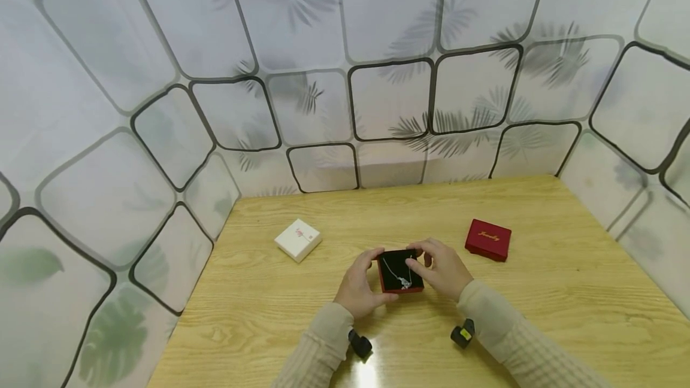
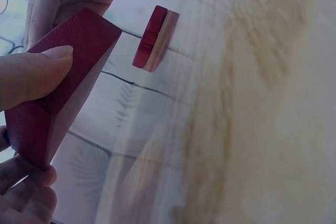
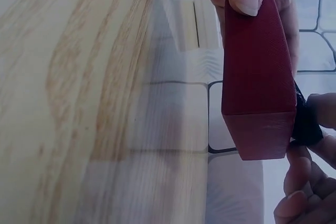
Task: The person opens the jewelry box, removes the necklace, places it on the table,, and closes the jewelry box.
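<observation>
Nearest the camera, two pale checked sleeves (image 1: pixel 318 349) reach in over the desk (image 1: pixel 237 316), with a small black device (image 1: pixel 360 345) by each cuff. Beyond them an open red box (image 1: pixel 401 291) sits between the two hands, roughly midway between the desk's left and right edges. The left hand (image 1: pixel 358 289) is just left of the box and grips it: its thumb lies along the near side and its fingers reach the far left corner, so the spread between them spans the box. The right hand (image 1: pixel 443 269) is just right of it, its grasp narrow, pinching the black insert (image 1: pixel 398 261) at the far right corner; the right wrist view shows a black piece of it standing out past the box's wall between thumb and fingers. A silver necklace (image 1: pixel 404 283) lies on the insert, its pendant toward the near side, its chain running up under the right thumb. Well apart from the hands, a white box (image 1: pixel 298 240) lies toward the desk's far left corner, and a red piece with gold lettering (image 1: pixel 488 239) lies toward the far right corner. Behind the desk's far edge hangs a patterned wall covering (image 1: pixel 388 103).
</observation>
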Motion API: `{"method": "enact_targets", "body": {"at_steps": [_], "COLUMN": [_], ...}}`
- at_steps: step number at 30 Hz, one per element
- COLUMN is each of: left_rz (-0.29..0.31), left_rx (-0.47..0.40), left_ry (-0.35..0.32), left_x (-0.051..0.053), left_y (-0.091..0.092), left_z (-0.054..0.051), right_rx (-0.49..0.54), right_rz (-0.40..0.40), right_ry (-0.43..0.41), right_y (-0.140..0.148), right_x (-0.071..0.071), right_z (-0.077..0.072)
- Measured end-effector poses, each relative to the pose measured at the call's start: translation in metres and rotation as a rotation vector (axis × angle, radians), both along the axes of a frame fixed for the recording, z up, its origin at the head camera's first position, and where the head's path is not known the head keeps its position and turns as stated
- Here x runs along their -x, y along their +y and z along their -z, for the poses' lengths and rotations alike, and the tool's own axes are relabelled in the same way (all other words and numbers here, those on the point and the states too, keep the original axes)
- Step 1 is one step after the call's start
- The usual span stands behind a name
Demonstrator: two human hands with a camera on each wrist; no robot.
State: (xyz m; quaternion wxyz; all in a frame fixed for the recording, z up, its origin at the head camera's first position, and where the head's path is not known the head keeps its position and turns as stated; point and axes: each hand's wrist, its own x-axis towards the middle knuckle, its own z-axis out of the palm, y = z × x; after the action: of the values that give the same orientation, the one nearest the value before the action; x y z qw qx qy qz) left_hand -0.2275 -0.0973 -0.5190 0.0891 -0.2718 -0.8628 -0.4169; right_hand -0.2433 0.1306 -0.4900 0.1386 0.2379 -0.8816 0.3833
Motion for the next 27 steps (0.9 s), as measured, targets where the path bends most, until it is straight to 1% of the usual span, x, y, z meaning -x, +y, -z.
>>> {"method": "enact_targets", "body": {"at_steps": [10, 15, 22, 27], "left_rz": [0.0, 0.004, 0.011, 0.021], "left_rx": [0.019, 0.016, 0.031, 0.039], "left_ry": [0.005, -0.008, -0.046, -0.039], "left_x": [-0.0014, -0.0016, -0.001, -0.0011], "left_y": [0.0001, 0.0003, 0.0002, -0.0007], "left_z": [0.0008, 0.0009, 0.0, -0.0001], "right_rx": [0.051, 0.054, 0.06, 0.072], "right_rz": [-0.039, -0.035, -0.045, -0.064], "right_ry": [-0.06, -0.051, -0.039, -0.041], "right_y": [-0.0004, 0.0, 0.0001, -0.0003], "right_x": [-0.0039, -0.0063, -0.0084, -0.0078], "right_z": [-0.0016, -0.0017, -0.0049, -0.003]}}
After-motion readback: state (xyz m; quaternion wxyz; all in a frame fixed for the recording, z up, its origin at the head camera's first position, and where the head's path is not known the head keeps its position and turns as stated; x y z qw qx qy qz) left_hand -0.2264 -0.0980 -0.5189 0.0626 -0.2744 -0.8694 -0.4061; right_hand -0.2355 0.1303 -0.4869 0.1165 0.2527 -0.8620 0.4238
